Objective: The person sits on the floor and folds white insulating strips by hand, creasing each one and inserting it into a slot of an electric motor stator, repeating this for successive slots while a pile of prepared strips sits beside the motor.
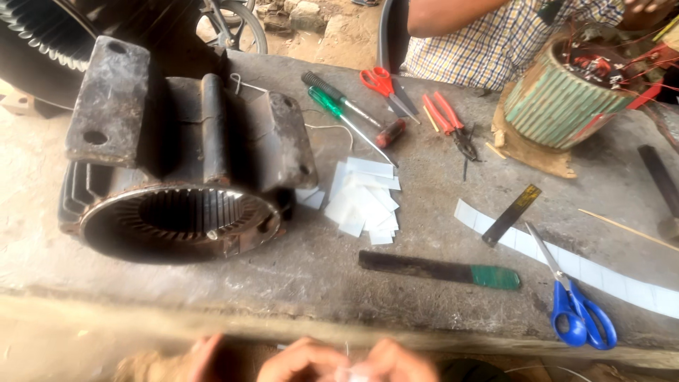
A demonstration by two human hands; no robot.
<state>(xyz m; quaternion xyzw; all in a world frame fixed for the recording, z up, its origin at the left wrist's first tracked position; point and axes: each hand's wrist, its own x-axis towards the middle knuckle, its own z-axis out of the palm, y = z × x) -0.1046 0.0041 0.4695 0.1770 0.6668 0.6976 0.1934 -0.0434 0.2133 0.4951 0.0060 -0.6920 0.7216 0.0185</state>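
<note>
My left hand [296,362] and my right hand [399,364] meet at the bottom edge, below the table's front. Their fingertips pinch a small white paper piece [351,373] between them; it is blurred and mostly cut off. A dark metal motor housing [177,177] with an open slotted bore lies on its side on the table's left. Beside it, near the middle, is a pile of cut white paper slips [364,201]. A long white paper strip [601,272] runs along the right, with blue-handled scissors [576,311] lying on it.
A flat dark blade with a green handle [438,269] and a black ruler [511,214] lie on the grey table [318,283]. Further back are two screwdrivers [343,113], red scissors [382,85] and red pliers [449,120]. A person in a checked shirt [488,42] works on a green ribbed motor [559,102].
</note>
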